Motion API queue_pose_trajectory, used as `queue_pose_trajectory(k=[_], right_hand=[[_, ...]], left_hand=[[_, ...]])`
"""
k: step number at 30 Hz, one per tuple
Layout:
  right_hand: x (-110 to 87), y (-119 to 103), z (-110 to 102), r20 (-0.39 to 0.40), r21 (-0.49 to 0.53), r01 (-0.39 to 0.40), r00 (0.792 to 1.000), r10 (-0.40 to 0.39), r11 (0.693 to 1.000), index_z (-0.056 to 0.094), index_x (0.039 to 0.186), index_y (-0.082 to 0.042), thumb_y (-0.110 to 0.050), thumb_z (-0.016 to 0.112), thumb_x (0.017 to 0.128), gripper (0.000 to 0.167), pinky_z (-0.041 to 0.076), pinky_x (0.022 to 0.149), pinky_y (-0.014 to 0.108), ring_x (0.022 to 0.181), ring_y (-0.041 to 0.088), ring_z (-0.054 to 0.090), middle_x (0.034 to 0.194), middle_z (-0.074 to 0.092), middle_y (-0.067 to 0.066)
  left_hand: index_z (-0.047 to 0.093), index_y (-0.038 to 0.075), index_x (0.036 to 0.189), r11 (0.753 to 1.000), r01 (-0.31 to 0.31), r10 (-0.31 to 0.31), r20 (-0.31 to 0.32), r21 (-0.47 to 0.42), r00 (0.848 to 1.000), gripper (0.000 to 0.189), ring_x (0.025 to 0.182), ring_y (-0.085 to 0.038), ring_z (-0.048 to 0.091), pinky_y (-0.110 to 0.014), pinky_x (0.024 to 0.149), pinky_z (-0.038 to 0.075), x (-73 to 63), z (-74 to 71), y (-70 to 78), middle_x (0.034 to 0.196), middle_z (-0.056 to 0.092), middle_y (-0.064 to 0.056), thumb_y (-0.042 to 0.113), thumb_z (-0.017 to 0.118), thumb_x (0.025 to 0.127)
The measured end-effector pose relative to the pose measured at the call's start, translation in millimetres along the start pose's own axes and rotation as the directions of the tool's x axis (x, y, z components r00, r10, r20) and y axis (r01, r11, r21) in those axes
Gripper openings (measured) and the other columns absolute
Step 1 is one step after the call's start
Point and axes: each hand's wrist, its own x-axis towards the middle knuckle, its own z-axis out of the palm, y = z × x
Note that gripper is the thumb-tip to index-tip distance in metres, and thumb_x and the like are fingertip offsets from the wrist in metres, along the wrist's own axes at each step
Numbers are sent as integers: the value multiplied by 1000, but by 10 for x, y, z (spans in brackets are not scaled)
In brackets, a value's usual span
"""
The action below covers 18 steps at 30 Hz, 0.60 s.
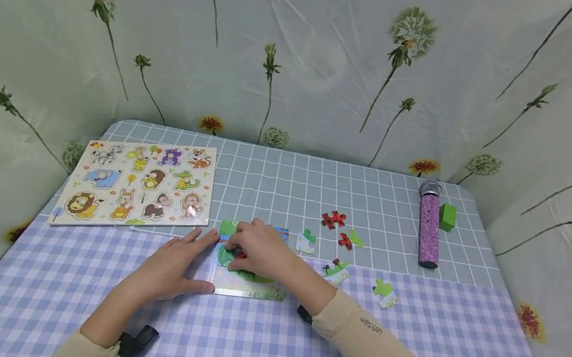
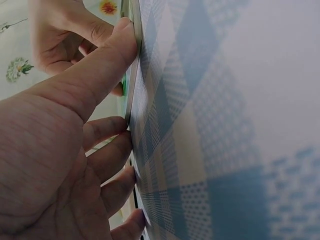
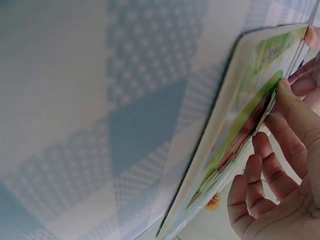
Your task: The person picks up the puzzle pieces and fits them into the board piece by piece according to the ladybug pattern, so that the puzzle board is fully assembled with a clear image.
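Note:
A small jigsaw board (image 1: pixel 247 289) with a green meadow picture lies near the middle of the table. My left hand (image 1: pixel 170 266) rests at its left side, fingers spread and thumb touching the near left corner. My right hand (image 1: pixel 261 252) reaches over the board and hides part of it. Its thumb and fingers pinch a green and red puzzle piece (image 3: pixel 250 122), low over the picture in the right wrist view. In the left wrist view, the left thumb (image 2: pixel 112 57) and fingertips touch the board's edge.
Loose puzzle pieces lie to the right, including a red one (image 1: pixel 333 219) and a green one (image 1: pixel 385 293). An animal peg board (image 1: pixel 138 184) occupies the back left. A purple glittery microphone (image 1: pixel 429 228) and a green block (image 1: pixel 447 217) stand at the right.

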Motion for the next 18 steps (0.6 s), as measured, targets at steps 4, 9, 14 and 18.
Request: queue_pose_trajectory(k=[4,9,14,18], right_hand=[[-2,-4,1,-11,13,3,1000,-3,1000,84,119,-21,-42,90,86,39,45,72,22,92,15,56,113,74,-3],[1,7,3,-22,46,6,1000,-5,999,84,114,-21,-40,92,84,36,42,72,21,86,11,53,104,75,-6],[15,28,8,-17,91,2,1000,-1,996,84,111,-21,-38,94,82,35,42,74,21,77,8,50,78,70,-12],[21,29,9,-7,91,-1,1000,2,996,84,113,-21,-38,93,83,36,44,75,22,77,7,50,77,69,-13]], left_hand=[[41,12,166,1000,-8,8,-7,-5,1000,105,158,-49,38,-74,125,31,-1,-11,3,167,46,-22,53,90,83],[41,11,166,1000,-13,13,-6,-7,1000,105,158,-49,37,-75,125,30,2,-21,7,168,46,-20,53,90,83],[41,12,166,1000,-9,9,-2,-8,1000,105,158,-50,37,-75,125,30,10,-20,8,168,46,-20,53,90,82],[40,12,167,1000,-3,3,2,0,1000,105,158,-50,36,-75,125,30,20,-12,-5,168,46,-20,52,90,83]])
